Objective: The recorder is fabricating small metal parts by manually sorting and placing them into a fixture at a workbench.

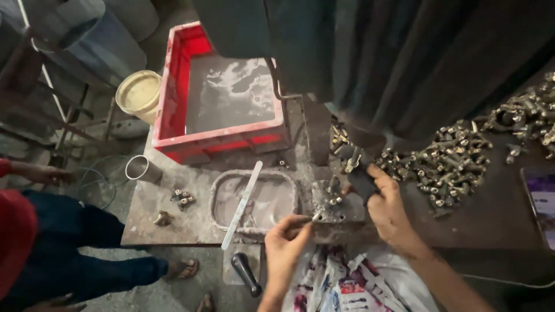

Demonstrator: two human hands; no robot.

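Honestly, our fingers look like the main worry here. Nearest us, our left hand [286,237] is curled almost shut, pinching what looks like a thin metal rod or tool against the front edge of the small fixture plate [334,209]; we can't quite tell what the thing is, it's tiny and half hidden by the fingers. Our right hand [386,209] is closed around a dark handle or block [361,180] right under the machine head [358,141], thumb up near the brass piece [352,163] sitting there. So the workpiece is just above and slightly left of the right hand, practically touching the thumb, and up and to the right of the left hand.

If that head comes down while either thumb is this close, that's a pinch. And the left-hand grip is at the very tip of the tool, so it could slip off the wet, gritty plate.

Further out: a shallow tray [222,190] of grey liquid with a flat strip [243,203] lying across it, loose enough to get knocked off. Beyond that, the red crate [179,75] of murky water, and the heap of brass fittings [451,159] on the right could roll into the work area. Someone else's sandalled foot [184,267] is by the bench.
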